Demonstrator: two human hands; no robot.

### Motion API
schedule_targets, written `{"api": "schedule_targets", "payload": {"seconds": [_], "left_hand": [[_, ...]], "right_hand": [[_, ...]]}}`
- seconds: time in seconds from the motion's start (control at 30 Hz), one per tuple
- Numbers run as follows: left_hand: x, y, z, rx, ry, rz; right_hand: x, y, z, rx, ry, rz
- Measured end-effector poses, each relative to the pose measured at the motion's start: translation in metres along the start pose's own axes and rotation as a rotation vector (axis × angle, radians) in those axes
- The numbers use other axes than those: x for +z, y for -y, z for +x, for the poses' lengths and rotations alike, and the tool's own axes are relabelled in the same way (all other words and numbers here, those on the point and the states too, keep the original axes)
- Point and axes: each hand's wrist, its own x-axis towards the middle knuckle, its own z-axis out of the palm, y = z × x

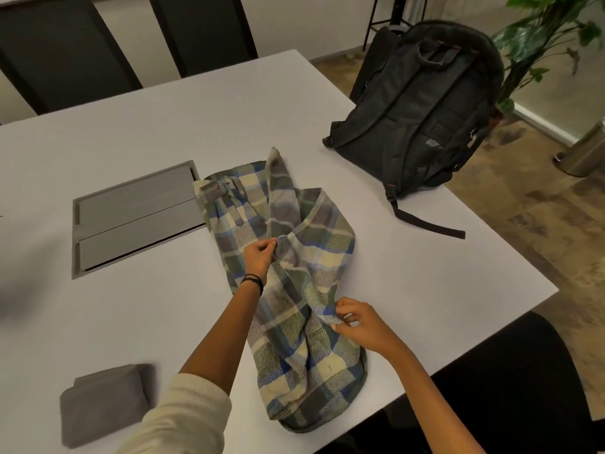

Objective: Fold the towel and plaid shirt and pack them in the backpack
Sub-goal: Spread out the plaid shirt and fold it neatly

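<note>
A plaid shirt (294,276) in green, blue and cream lies crumpled lengthwise on the white table (137,309). My left hand (260,257) pinches a fold of it near the middle. My right hand (357,322) pinches another fold of the shirt closer to me, on its right edge. A grey towel (104,404) lies folded in a small square at the table's near left, apart from both hands. The dark backpack (422,109) stands at the far right corner of the table, straps facing me, with one strap trailing onto the tabletop.
A grey recessed cable hatch (137,214) is set in the table left of the shirt. Dark chairs (59,54) stand behind the far edge, another dark chair (507,388) at the near right. A plant (550,34) and a metal bin (586,152) stand on the floor at right.
</note>
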Motion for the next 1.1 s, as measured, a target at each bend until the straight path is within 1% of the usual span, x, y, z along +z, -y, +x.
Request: {"api": "schedule_targets", "payload": {"seconds": [0.13,0.4,0.7,0.83,1.0,1.1], "left_hand": [[-0.019,0.020,-0.002,-0.086,0.019,-0.020],[-0.033,0.051,0.006,-0.204,0.086,0.032],[-0.035,0.066,0.008,-0.186,0.134,0.262],[-0.034,0.073,0.009,-0.168,0.133,0.307],[-0.035,0.073,0.010,-0.143,0.200,0.379],[-0.036,0.072,0.008,-0.132,0.212,0.399]], "right_hand": [[0.011,-0.009,0.007,-0.006,0.083,-0.115],[0.024,-0.020,0.010,0.061,0.181,-0.212],[0.026,-0.038,0.008,0.109,0.214,-0.317],[0.025,-0.046,0.007,0.153,0.227,-0.352],[0.028,-0.055,0.008,0.173,0.248,-0.400],[0.031,-0.059,0.009,0.168,0.271,-0.434]]}}
